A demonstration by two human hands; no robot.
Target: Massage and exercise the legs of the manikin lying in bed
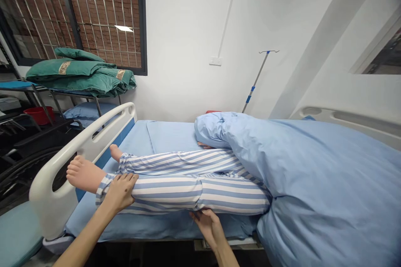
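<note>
Two legs in blue-and-white striped pyjama trousers (169,187) lie stretched out on the bed, bare feet to the left; the smooth near foot (84,174) looks like a manikin's. My left hand (121,192) is closed over the near shin, just above the ankle, with fingers across the top. At the near knee, my right hand (209,226) grips from below, thumb against the trouser cloth and fingers partly hidden under the leg. A light blue quilt (313,167) is bunched over the body from the thighs up. Part of a hand (205,145) shows beneath the quilt's far edge.
The white footboard (46,187) rises beyond the feet at left. Behind it are a wheelchair (28,154) and green folded bedding (84,75) on a stand. An IV pole (255,81) stands by the wall. The pale blue sheet (169,133) covers the mattress.
</note>
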